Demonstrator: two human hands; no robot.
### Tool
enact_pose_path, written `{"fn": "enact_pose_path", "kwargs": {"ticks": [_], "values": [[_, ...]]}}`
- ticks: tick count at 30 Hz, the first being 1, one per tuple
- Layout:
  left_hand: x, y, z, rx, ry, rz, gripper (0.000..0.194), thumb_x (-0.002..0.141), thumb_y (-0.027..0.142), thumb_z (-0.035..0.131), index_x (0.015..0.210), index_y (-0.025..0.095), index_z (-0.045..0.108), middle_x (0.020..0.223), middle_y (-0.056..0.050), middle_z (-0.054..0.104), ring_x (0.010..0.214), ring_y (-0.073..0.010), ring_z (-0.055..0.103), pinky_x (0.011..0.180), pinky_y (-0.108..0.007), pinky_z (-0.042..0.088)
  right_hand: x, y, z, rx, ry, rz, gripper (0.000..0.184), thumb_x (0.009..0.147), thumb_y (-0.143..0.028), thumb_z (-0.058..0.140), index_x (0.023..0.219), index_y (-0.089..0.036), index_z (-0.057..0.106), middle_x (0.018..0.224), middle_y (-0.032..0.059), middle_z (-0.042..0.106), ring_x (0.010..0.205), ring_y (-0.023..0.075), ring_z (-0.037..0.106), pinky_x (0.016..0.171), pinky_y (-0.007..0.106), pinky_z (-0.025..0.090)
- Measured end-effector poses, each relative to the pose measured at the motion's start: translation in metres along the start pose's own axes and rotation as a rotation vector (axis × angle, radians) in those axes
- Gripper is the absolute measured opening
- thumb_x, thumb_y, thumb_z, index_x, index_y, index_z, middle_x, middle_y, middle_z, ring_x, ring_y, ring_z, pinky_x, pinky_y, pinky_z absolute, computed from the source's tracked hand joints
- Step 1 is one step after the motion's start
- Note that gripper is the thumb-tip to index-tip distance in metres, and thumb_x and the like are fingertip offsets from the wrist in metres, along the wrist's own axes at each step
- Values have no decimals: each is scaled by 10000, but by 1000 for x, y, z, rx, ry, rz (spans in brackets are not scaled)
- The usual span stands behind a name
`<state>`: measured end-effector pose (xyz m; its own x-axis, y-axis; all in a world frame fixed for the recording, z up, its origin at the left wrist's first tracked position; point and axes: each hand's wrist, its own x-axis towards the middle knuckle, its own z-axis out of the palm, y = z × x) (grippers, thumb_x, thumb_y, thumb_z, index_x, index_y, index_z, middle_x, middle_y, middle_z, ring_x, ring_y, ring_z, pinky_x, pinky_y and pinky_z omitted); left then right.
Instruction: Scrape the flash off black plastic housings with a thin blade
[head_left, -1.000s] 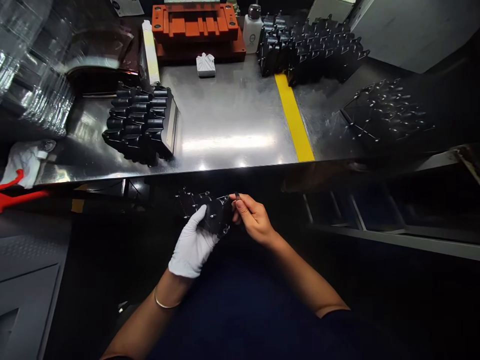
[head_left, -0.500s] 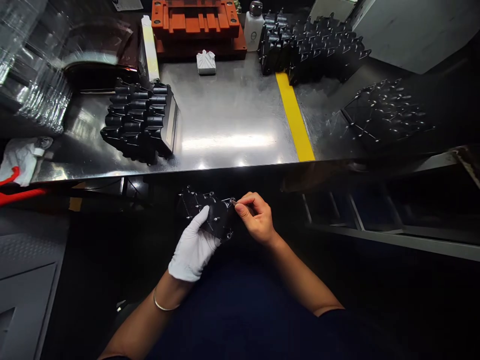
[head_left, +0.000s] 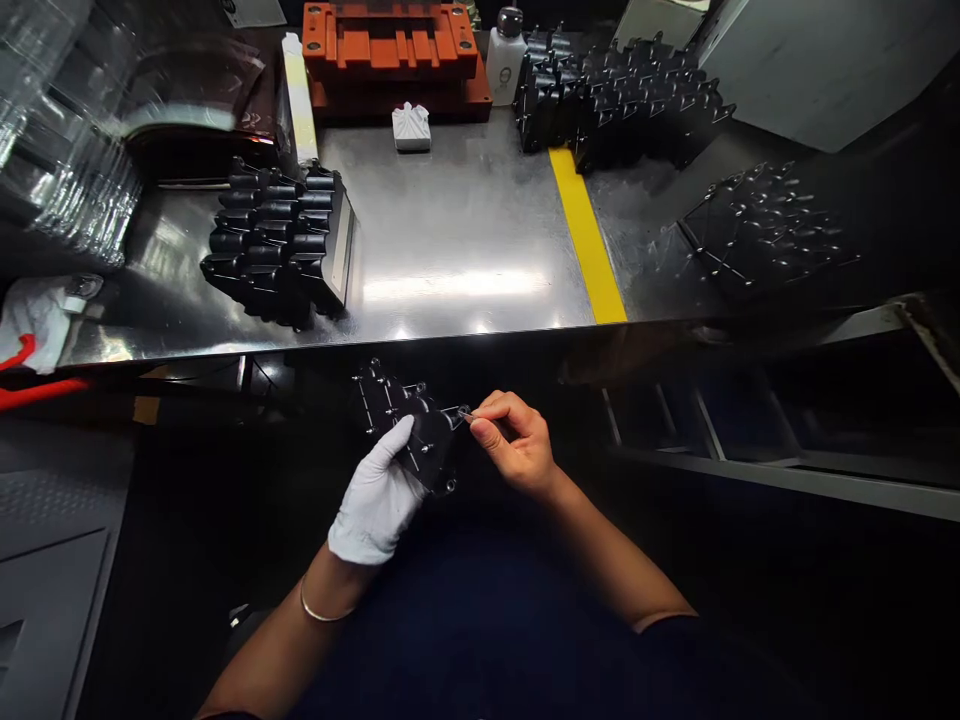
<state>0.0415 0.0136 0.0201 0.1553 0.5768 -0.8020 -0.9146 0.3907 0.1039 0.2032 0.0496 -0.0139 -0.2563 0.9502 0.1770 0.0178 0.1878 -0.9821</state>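
Observation:
My left hand (head_left: 375, 505), in a white glove, holds a black moulded part (head_left: 424, 435) with several small pegs and metal-tipped studs, low in the view and below the table edge. My bare right hand (head_left: 514, 447) pinches a small thin metal tool (head_left: 463, 414) between thumb and forefinger. The tool's tip is at the right corner of the black part. The gloved fingers cover part of the part's underside.
Ahead lies a stainless steel table (head_left: 457, 240) with a yellow stripe (head_left: 586, 235). Stacks of black parts (head_left: 274, 245) stand on it, beside an orange fixture (head_left: 390, 65), a white bottle (head_left: 505, 45) and a folded white cloth (head_left: 412, 128). Transparent plastic sheets (head_left: 67, 150) lie at the left.
The black part has turned in my left hand, its far end swinging up and to the left. My right hand has moved slightly, with the tool tip still at the part's right corner.

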Motion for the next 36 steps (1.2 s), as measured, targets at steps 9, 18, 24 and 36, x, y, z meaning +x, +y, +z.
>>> {"fn": "enact_pose_path", "kwargs": {"ticks": [9, 18, 24, 36], "values": [[-11, 5, -18, 394, -157, 30, 130, 738, 171, 733, 866, 152, 730, 840, -50, 763, 823, -222, 726, 829, -326, 582, 7, 4, -13, -145, -61, 9, 239, 918, -312, 543, 720, -182, 577, 613, -22, 562, 535, 85, 516, 510, 217, 413], [-9, 26, -15, 700, -393, 221, 533, 636, 187, 837, 1147, 210, 686, 968, -42, 744, 892, -218, 689, 783, -274, 554, 8, -24, -28, -325, -562, -458, 530, 842, -646, 531, 603, -175, 480, 518, -40, 425, 466, 72, 377, 446, 224, 296], [-6, 17, -21, 642, -372, 181, 586, 685, 249, 801, 1245, 207, 630, 1063, -72, 735, 1005, -278, 672, 890, -356, 530, 11, -20, -28, -388, -540, -546, 576, 854, -613, 532, 511, -186, 354, 486, -62, 323, 453, 59, 304, 453, 220, 258], [3, 3, -23, 444, -172, 124, 282, 679, 278, 820, 922, 162, 733, 852, -21, 748, 764, -158, 701, 717, -232, 571, 17, -20, -30, -579, -325, -578, 505, 905, -565, 484, 589, -172, 463, 532, -28, 449, 499, 78, 394, 491, 232, 273]]}}
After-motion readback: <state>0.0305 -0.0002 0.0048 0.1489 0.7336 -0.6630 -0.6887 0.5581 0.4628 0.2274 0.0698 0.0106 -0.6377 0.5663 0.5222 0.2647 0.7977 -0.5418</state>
